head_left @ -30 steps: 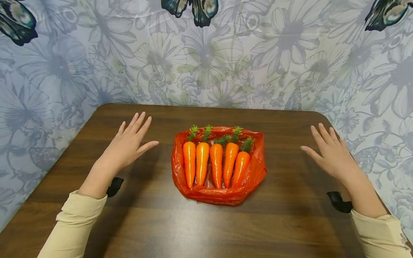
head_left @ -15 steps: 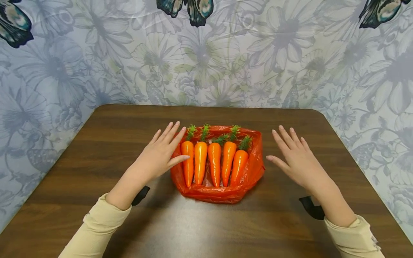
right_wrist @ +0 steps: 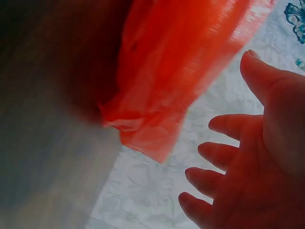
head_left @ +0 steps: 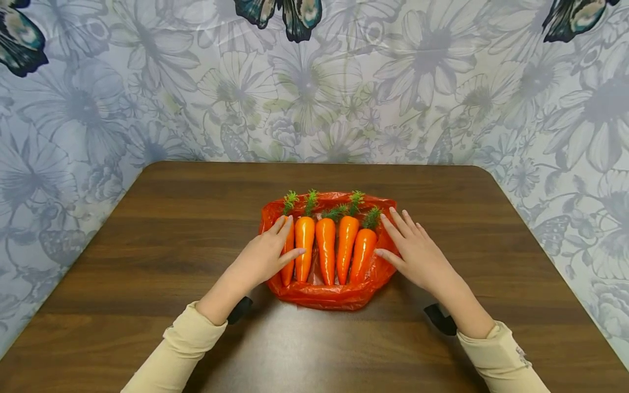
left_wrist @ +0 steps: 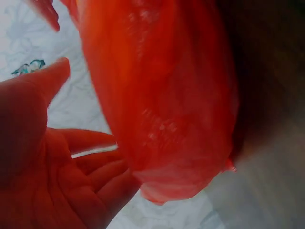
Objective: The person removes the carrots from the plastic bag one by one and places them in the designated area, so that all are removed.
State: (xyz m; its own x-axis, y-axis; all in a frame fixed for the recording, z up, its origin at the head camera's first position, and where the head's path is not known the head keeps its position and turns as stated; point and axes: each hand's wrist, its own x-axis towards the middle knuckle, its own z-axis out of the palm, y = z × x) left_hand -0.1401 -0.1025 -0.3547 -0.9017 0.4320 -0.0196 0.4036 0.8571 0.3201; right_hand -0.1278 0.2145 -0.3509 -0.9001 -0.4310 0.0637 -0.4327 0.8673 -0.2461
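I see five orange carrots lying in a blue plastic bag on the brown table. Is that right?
Not quite: the plastic bag is red, not blue, as the head view shows. Five orange carrots do lie in it, on the brown table.

A home-like room, though its exact kind cannot be told.
Pale flower-print wall covering (head_left: pixel 339 82) with dark teal butterflies (head_left: pixel 301 21) rises behind a wood-grain bench (head_left: pixel 147 256) with rounded far corners.
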